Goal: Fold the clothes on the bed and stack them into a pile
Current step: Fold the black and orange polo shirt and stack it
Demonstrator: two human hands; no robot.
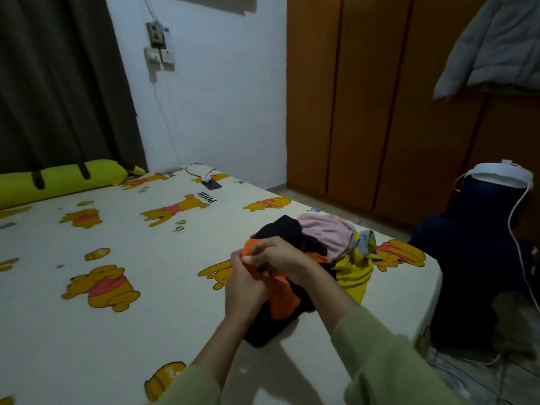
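The left hand [244,283] and the right hand [280,263] covered the top part of the orange garment [282,299], so its shape could not be told. The black garment [263,325] lay partly under it and under both forearms. In the heap near the bed's [146,331] right edge, the pink garment [330,232] hid most of the grey piece [365,244]. The bed was cut off by the left and lower picture edges. The small object [211,184] at the far edge was too small to identify.
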